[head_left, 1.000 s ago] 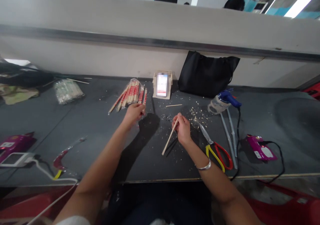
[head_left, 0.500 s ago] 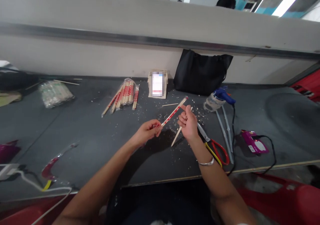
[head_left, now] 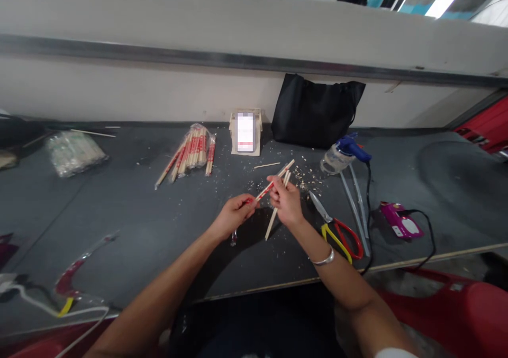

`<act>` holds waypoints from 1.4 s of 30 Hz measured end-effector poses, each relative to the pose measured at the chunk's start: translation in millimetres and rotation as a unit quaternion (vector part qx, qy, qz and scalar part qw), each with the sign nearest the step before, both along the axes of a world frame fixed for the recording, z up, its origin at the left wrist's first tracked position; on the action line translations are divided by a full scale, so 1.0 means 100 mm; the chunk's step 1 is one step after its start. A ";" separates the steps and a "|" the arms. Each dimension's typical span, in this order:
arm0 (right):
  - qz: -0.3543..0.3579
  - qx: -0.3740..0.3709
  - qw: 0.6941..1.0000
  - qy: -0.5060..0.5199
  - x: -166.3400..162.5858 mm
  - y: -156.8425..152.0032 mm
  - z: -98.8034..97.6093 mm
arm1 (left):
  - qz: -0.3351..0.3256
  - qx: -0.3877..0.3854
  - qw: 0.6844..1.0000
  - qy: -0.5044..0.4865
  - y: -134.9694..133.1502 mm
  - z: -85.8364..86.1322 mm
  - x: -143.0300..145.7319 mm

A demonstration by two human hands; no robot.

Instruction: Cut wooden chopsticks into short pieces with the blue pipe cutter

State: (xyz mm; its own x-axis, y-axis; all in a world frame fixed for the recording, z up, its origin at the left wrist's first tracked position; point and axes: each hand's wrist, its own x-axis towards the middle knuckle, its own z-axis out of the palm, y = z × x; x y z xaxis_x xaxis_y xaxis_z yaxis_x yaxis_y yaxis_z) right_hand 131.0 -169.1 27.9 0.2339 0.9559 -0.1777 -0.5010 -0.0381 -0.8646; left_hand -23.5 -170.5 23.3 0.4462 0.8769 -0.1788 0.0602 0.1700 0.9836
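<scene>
Slanting between my hands is a pair of wooden chopsticks (head_left: pixel 263 192) in a red-printed clear wrapper; pale wood shows at its upper end. My left hand (head_left: pixel 237 213) is closed round the lower end, and a bit of clear plastic (head_left: pixel 234 236) hangs below those fingers. My right hand (head_left: pixel 287 203) pinches the same wrapped pair near its middle. Bare chopsticks (head_left: pixel 271 224) also lie in the right hand's grip, tips pointing down toward the table. To the right of that hand, scissors (head_left: pixel 329 225) with red and yellow handles lie spread on the table.
Wrapped chopsticks (head_left: pixel 194 151) lie in a plastic bag at the back, beside a propped phone (head_left: pixel 245 131) and a black bag (head_left: pixel 317 112). Wood crumbs (head_left: pixel 304 178) litter the tabletop. A blue glue gun (head_left: pixel 351 147), glue sticks (head_left: pixel 357 204), and a corded purple box (head_left: pixel 401 221) are at right.
My right hand has moved left and closed on the wrapped pair, bringing its bare chopsticks along. The wrapped pair's upper end now shows bare wood. The view has shifted slightly.
</scene>
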 end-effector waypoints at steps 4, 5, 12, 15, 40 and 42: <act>0.038 -0.019 0.999 0.013 -0.13 -0.06 -0.05 | 0.026 -0.008 1.000 -0.016 -0.02 0.02 0.01; 0.044 -0.024 0.999 0.015 -0.14 -0.07 -0.05 | 0.031 -0.016 0.999 -0.019 -0.03 0.03 0.02; 0.096 -0.067 0.993 0.011 -0.20 -0.13 0.00 | 0.042 -0.057 0.996 -0.055 -0.02 0.07 0.03; 0.104 -0.055 0.993 0.021 -0.21 -0.14 0.02 | 0.038 -0.088 0.992 -0.079 0.02 0.08 -0.01; -0.050 0.025 0.998 0.004 0.05 -0.01 0.05 | -0.010 -0.120 0.991 -0.056 0.11 0.19 -0.17; -0.065 0.035 0.997 0.001 0.10 0.00 0.06 | -0.003 -0.101 0.994 -0.031 0.14 0.24 -0.25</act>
State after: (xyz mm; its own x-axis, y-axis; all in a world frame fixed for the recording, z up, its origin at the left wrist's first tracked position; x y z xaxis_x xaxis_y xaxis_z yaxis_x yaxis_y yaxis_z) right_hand 141.1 -168.7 33.7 0.3567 0.9274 -0.1124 -0.4991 0.0875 -0.8621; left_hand -48.5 -156.4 47.2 0.4663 0.8239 -0.3222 0.0017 0.3634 0.9316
